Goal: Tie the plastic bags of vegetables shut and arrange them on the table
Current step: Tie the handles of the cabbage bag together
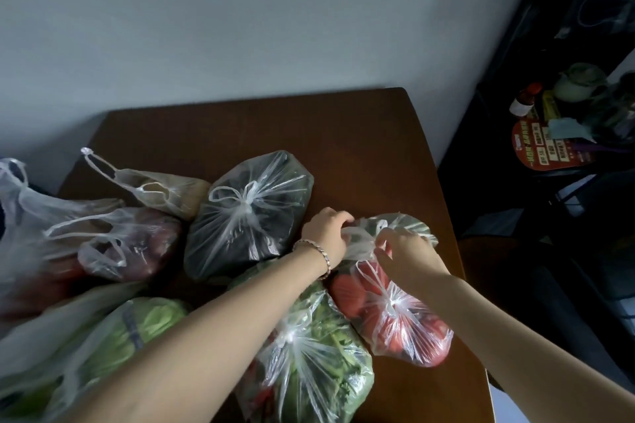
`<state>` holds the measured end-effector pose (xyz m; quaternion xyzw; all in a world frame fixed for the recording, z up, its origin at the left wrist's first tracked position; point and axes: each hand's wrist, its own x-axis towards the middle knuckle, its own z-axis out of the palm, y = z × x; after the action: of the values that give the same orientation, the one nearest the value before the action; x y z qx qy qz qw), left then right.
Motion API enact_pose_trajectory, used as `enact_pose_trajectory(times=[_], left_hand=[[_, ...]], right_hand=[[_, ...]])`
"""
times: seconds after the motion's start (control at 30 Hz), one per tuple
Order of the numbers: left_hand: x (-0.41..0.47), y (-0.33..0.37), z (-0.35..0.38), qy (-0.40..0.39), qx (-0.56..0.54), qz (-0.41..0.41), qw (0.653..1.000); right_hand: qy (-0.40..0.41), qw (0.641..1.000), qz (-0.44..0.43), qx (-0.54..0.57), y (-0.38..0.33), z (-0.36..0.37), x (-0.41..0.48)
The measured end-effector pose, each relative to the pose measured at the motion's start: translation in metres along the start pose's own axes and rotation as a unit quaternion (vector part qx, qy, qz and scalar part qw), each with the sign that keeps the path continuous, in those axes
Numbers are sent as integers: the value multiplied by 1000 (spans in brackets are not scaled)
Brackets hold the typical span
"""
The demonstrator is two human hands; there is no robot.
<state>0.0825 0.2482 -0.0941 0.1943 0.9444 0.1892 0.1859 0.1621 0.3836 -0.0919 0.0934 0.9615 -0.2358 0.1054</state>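
Filling the lower part of the view, the brown table [343, 134] carries a crowd of plastic bags packed close together on its left and near side, with bare wood toward the far edge. Three look already knotted: a dark bag [223, 240] in the middle, a bag of leafy greens [319, 364] nearest the person, and a bag of red vegetables [405, 330] touching it on the right. On the left, a cabbage bag [147, 319], a bag of dark red produce [144, 240] and a beige bag [178, 189] lie with slack handles, so I judge them not yet tied.

Smaller than these, the far-right bag [409, 221] sits just beyond the red vegetables and near the dark bag. Its contents are hard to make out through the plastic. Both hands are on top of it. The left hand [326, 233], with a bracelet [321, 252] at its wrist, curls its fingers round bunched plastic at the left of the bag's mouth. The right hand [409, 254] pinches the plastic opposite. The two hands are close together, with the handles [357, 237] gathered between them.

The step appears to be tying this bag. Whether the knot is unformed or merely loose, I cannot tell. The next move likely calls for crossing the two handles and drawing them snug without tearing the thin film, then turning to the slack bags on the left.
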Motion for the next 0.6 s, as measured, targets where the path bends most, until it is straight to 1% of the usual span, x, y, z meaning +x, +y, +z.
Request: enact_pose_trajectory(times=[0.07, 0.13, 0.2, 0.27, 0.33, 0.43, 0.53, 0.6], left_hand=[[-14, -19, -16, 12, -27, -3, 1000], [-31, -44, -34, -8, -34, -28, 999], [-50, -77, -52, -52, 0, -67, 996], [-68, -108, -68, -76, 33, -99, 992], [-88, -145, -83, -90, 63, -129, 986], [-111, -194, -102, -90, 118, -159, 976], [-134, -253, -123, -108, 118, -161, 974], [-144, -279, -133, -121, 119, -154, 973]], right_hand=[[2, 999, -38, 22, -24, -5, 7], [-13, 997, -75, 34, -54, -6, 10], [-43, 993, -110, 28, -87, 1, 11], [-76, 988, -131, 26, -115, 12, 9], [-112, 983, -140, 37, -146, 32, 8], [-141, 976, -161, 26, -184, 61, 3], [-150, 971, -172, 73, -238, 98, -4], [-160, 963, -197, 96, -263, 121, -9]])
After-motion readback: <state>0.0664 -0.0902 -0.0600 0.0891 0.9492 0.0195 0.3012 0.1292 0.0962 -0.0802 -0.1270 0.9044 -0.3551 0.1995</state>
